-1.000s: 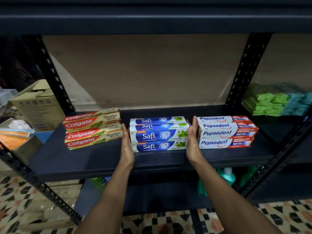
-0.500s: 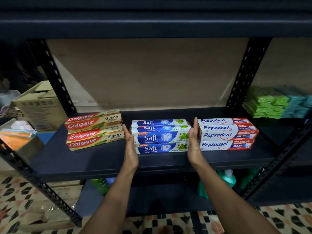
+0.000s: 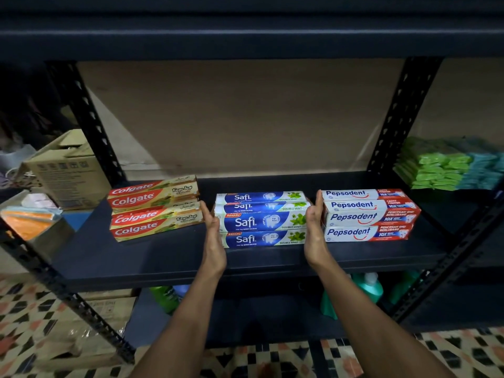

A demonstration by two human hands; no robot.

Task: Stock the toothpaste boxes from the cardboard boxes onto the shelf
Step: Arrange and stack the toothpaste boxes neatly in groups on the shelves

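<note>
Presently the Safi boxes sit stacked at the middle of the shelf. The left hand and right hand each press a flat palm, fingers straight, against one end of the stack.

Risks, as judged:
- Uneven pressure from the two palms could bow the stack and slide the upper boxes out of line.
- The right hand lies in the narrow gap against the Pepsodent boxes. Pulling it out carelessly could drag that pile askew.
- The left fingertips are close to the Colgate boxes.

Surroundings: a cardboard box stands left of the frame, green packets lie to the right, and bottles stand below. None of these is in the way.
</note>
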